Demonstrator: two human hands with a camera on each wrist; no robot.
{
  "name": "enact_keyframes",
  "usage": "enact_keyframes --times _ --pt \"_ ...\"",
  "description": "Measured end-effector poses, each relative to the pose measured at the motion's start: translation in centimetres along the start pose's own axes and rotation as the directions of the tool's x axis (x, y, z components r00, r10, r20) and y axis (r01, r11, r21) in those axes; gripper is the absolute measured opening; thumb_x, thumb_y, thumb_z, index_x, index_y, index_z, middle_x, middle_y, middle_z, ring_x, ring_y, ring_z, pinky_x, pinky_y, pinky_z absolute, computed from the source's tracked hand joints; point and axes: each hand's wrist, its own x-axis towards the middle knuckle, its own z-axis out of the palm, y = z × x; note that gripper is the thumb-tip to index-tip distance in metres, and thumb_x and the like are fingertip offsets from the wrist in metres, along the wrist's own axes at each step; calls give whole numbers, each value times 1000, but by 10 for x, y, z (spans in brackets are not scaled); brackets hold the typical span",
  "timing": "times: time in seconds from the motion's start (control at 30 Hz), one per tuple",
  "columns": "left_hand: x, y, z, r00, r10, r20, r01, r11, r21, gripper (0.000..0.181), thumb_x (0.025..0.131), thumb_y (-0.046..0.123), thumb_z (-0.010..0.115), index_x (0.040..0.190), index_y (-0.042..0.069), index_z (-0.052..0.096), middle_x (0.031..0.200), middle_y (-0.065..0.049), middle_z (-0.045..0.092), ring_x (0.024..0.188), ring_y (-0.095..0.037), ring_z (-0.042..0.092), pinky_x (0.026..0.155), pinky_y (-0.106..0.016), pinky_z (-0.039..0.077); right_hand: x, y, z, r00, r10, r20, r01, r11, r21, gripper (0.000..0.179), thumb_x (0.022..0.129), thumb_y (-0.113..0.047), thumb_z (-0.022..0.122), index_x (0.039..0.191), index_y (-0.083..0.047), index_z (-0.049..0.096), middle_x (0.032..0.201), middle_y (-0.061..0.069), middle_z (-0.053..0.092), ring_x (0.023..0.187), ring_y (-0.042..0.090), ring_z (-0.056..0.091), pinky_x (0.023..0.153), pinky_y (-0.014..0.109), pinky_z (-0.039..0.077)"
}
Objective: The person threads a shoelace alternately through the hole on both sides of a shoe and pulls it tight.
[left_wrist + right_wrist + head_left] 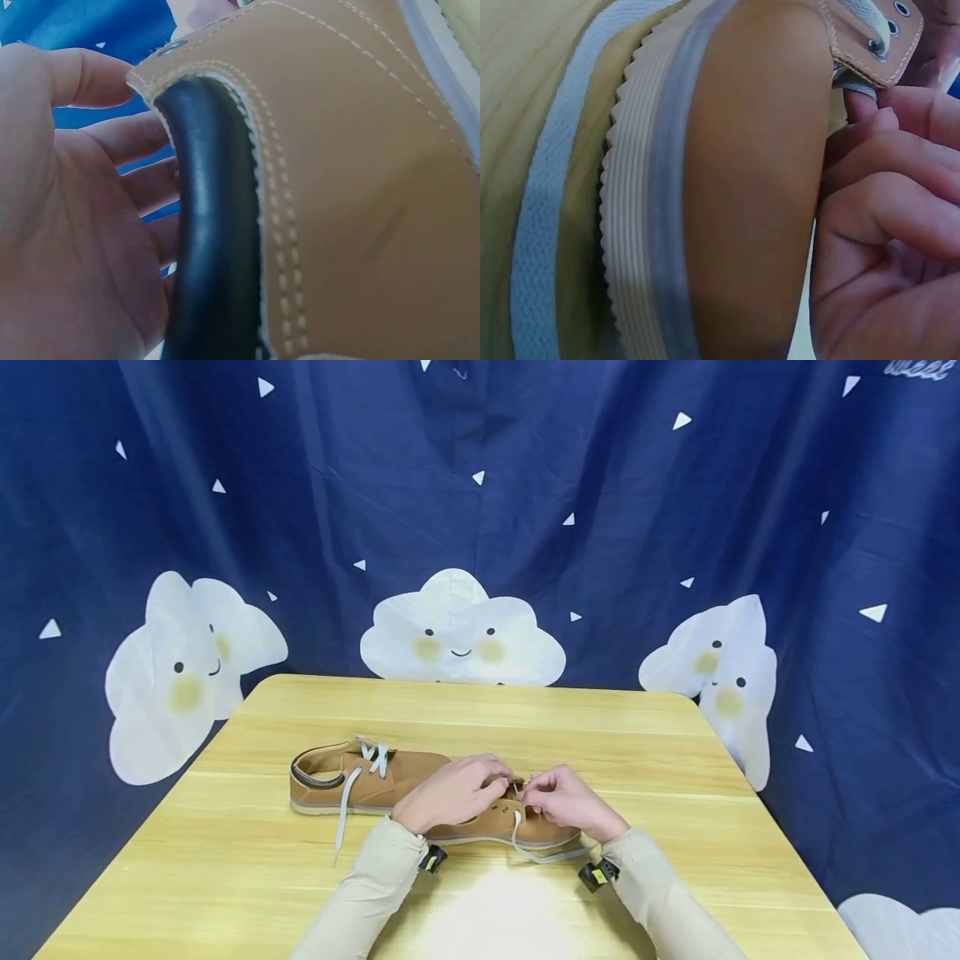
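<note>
A tan shoe [547, 835] lies on its sole with the toe to the right, both hands over it. My left hand [453, 793] reaches across its opening and grips the shoe near the far eyelet flap. In the left wrist view the fingers go behind the dark padded collar [214, 202]. By the toe end of the lacing, my right hand [573, 802] pinches a pale shoelace [859, 84] just under the eyelet flap [881, 37], thumb against finger. A length of the lace [517, 837] hangs from a near eyelet and trails onto the table.
Left of my hands stands a matching tan shoe [405, 768], its white lace [346, 810] crossed at the top and hanging down the side. Both shoes are on a light wooden table [225, 877]. A dark blue curtain [480, 527] with clouds hangs behind.
</note>
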Motion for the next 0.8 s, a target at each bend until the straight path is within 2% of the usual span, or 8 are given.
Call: enact_keyframes --times 0.13,0.2,0.33,0.43,0.57,0.67,0.8 --pt "1 2 0 1000 -12 12 12 1000 -18 39 109 30 41 130 16 71 128 3 69 117 -13 65 103 -38 53 -1 3 -2 999 -8 -35 7 1000 -17 21 96 -7 61 100 4 78 52 -10 45 42 3 26 43 19 25" --pt "1 2 0 1000 -17 18 17 1000 -25 38 109 29 42 130 16 70 128 3 69 116 -12 65 102 -37 54 -1 5 -2 999 -16 -50 15 999 -35 20 98 -10 62 102 2 79 53 -10 45 43 3 28 44 19 27" --pt "1 3 0 1000 -18 22 19 999 -27 36 107 27 45 132 15 68 129 1 70 116 -13 65 102 -36 54 3 8 0 997 -40 -67 34 996 -83 23 100 -13 64 87 0 77 53 -9 43 44 5 31 46 19 28" --pt "1 5 1 1000 -4 27 4 1000 -24 36 105 25 46 134 11 64 131 -2 69 118 -16 65 102 -37 54 6 10 4 995 -64 -83 52 989 -138 31 101 -15 64 75 0 72 51 -9 41 44 4 31 46 20 27" --pt "4 5 5 999 -14 38 15 999 -36 39 105 26 45 137 9 62 132 -4 69 118 -17 66 103 -38 54 7 9 9 989 -83 -123 59 981 -184 35 100 -15 64 69 1 70 58 -7 50 52 5 39 49 19 30" --pt "7 3 8 998 -31 52 34 998 -61 38 106 27 46 135 11 65 128 -2 71 106 -12 66 96 -34 55 7 8 12 985 -81 -152 51 980 -190 32 100 -12 64 72 1 73 66 -4 56 58 8 44 53 19 33" --pt "12 2 12 996 -50 77 58 992 -111 38 106 27 47 134 11 67 114 1 73 76 -7 57 79 -28 50 8 7 13 985 -69 -158 37 980 -194 30 100 -11 64 74 0 75 65 -4 55 56 9 42 52 19 33"
